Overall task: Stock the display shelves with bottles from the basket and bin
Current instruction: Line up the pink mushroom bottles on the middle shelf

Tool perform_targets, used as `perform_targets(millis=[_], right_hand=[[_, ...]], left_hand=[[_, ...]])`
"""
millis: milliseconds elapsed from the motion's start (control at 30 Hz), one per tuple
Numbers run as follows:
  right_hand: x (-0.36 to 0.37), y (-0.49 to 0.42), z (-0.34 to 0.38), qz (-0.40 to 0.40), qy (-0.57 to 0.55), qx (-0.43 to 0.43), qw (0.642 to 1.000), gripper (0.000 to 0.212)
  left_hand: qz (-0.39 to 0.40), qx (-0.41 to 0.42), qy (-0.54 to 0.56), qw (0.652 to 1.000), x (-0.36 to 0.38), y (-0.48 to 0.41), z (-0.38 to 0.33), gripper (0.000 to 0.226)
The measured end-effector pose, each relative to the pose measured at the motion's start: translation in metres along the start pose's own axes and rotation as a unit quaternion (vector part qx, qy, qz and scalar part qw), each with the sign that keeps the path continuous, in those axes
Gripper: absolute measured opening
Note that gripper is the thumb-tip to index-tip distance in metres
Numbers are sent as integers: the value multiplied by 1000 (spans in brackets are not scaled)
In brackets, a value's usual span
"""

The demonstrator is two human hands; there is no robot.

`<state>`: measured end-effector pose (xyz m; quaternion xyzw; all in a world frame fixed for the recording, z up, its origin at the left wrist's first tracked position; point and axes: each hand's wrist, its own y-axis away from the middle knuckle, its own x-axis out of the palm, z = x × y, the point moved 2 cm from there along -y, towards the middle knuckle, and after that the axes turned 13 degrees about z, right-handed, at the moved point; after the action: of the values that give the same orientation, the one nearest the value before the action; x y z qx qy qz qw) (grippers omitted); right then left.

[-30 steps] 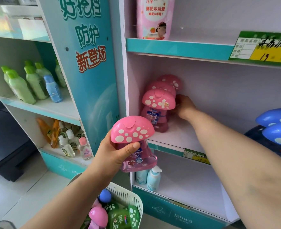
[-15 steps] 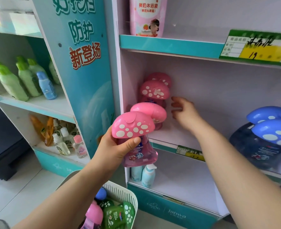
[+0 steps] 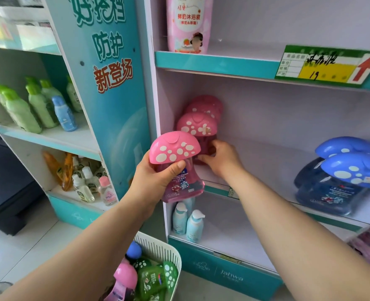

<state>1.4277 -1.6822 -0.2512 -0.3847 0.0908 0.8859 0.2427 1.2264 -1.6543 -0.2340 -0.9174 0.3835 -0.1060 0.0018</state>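
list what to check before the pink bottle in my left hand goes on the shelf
1. Left hand grip on held bottle: ok, fingers and thumb wrapped round its neck.
2. Held bottle upright: ok, nearly.
3. Right hand out of the way: not ok, it holds the front shelf bottle.
4. Bare shelf between that bottle and the blue bottles: ok.
5. Shelf bottle's footing: cannot tell, base hidden.

Bare forearms (image 3: 288, 213) lead to a bare left hand (image 3: 156, 181) and right hand (image 3: 222, 159).
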Motion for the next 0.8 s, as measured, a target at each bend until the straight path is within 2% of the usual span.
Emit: perform_targets(millis=[200, 233, 300, 333, 400, 467, 533, 633, 733, 800], right_hand=[[-7, 1, 3, 17, 37, 15, 999, 36], [-12, 7, 3, -4, 44, 15, 999, 35], [-24, 32, 11, -72, 8, -38, 997, 27], [-29, 47, 16, -76, -56, -84, 992, 20], [-31, 76, 30, 30, -190, -165, 967, 17], [-26, 90, 38, 122, -175, -191, 958, 31], [-24, 87, 37, 112, -138, -176, 968, 40], [-28, 74, 32, 59, -158, -131, 977, 38], [-25, 60, 24, 28, -151, -74, 985, 34], [-15, 54, 22, 26, -104, -25, 994, 41]], left_hand=[[13, 6, -19, 1000, 3, -4, -7, 63], [17, 4, -21, 1000, 4, -4, -9, 64], [27, 3, -24, 999, 6, -4, -11, 67], [33, 3, -27, 999, 7, -4, -13, 69], [47, 2, -28, 999, 11, -4, -16, 67], [60, 7, -31, 998, 17, -6, -19, 62], [62, 7, -48, 997, 22, -8, -22, 61], [50, 10, -104, 993, 23, -11, -25, 55], [25, -8, -198, 980, 20, -11, -23, 69], [17, -16, -240, 970, 19, -10, -19, 70]])
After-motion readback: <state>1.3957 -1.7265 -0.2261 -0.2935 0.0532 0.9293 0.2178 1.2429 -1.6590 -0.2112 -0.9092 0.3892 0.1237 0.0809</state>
